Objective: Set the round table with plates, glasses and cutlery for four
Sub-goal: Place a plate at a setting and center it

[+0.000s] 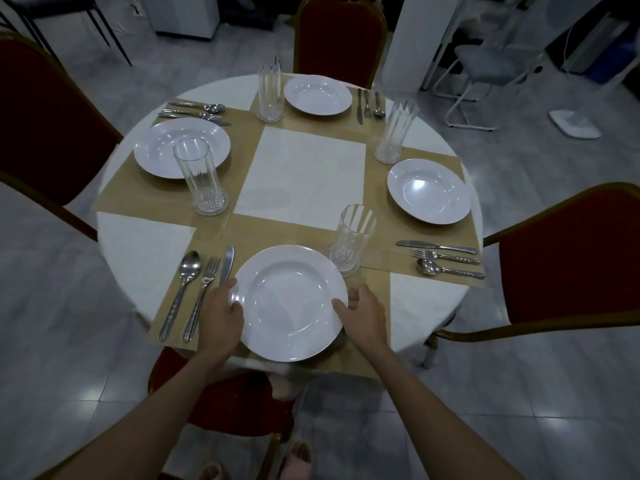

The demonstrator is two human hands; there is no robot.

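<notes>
The near white plate (291,303) lies on a tan placemat at the round table's (138,247) front edge. My left hand (223,313) grips its left rim and my right hand (365,311) grips its right rim. A spoon (183,289), fork (202,296) and knife (225,266) lie left of it, and a clear glass (351,239) stands at its upper right. Three more plates sit at the left (181,147), far (317,95) and right (428,190) places, each with a glass and cutlery beside it.
Red padded chairs stand at the left (45,123), far (341,36), right (568,258) and near (228,403) sides. A white square (301,178) of tablecloth shows in the centre. A grey folding chair (485,71) and a white fan base (575,126) stand at the back right.
</notes>
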